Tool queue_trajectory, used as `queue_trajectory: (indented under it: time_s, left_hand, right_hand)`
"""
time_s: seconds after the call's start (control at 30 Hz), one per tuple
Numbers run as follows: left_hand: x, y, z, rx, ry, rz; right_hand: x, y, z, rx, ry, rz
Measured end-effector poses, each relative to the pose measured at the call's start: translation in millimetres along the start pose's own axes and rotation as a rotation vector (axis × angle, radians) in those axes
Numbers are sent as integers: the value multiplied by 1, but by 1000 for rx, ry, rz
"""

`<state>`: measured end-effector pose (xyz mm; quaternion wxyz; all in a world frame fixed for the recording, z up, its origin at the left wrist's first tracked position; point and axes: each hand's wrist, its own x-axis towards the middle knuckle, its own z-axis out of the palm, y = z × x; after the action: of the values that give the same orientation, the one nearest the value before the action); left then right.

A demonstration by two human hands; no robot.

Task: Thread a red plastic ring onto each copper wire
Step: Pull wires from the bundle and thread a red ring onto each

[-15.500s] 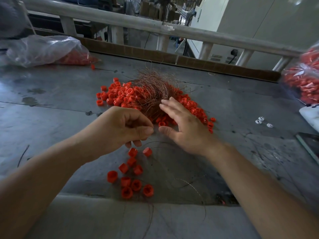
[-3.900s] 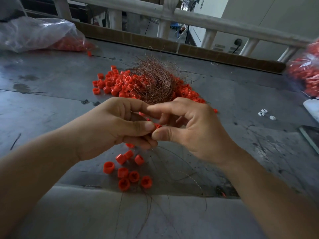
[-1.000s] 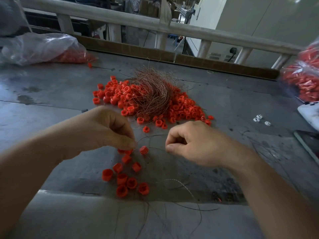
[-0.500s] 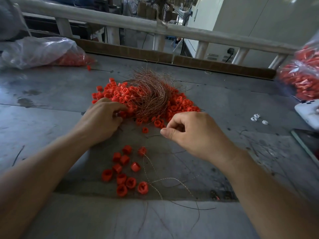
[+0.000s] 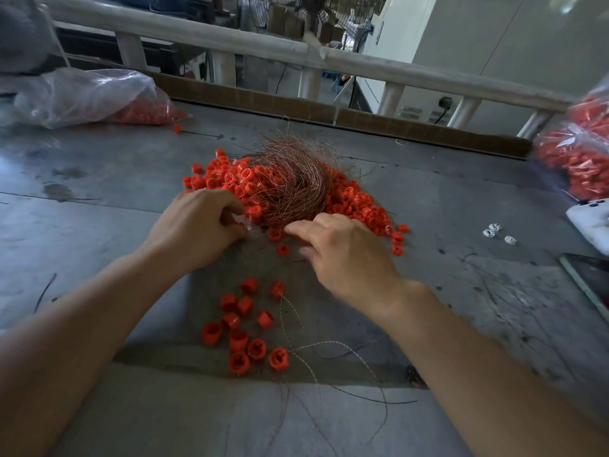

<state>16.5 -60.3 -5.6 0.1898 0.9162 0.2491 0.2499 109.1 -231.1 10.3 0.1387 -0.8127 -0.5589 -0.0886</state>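
Note:
A nest of thin copper wires (image 5: 296, 186) lies on a heap of red plastic rings (image 5: 356, 206) in the middle of the grey table (image 5: 82, 232). My left hand (image 5: 197, 229) sits at the heap's near left edge, fingers curled, with a bit of red pinched between thumb and fingers. My right hand (image 5: 342, 255) reaches to the nest's near edge, its index finger stretched out and touching the wires, thumb apart. Nearer me lies a small group of red rings (image 5: 244, 338) with loose copper wires (image 5: 296, 328) trailing from them.
A clear bag of red rings (image 5: 85, 94) lies at the far left, another bag (image 5: 580, 159) at the right edge. A white device (image 5: 593, 222), small white bits (image 5: 494, 230) and a dark flat slab (image 5: 590, 275) sit on the right. A railing (image 5: 362, 65) runs behind.
My right hand has moved forward from mid-table to the wire nest and uncurled its fingers. My left hand stays at the ring heap, shifted slightly right.

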Motion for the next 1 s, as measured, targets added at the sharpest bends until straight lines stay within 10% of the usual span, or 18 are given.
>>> queue_trajectory:
  time_s: [0.2,0.43,1.0]
  left_hand:
    - [-7,5,-24,-117,45,-56]
    - [-26,38,-41,-882,-126,-34]
    - [-36,55,-43,-1048,-237,-30]
  right_hand:
    - [7,5,6,71,53,-3]
    - [-2,8,-14,393,379,-32]
    - [-15,-5,-40,509,522,-82]
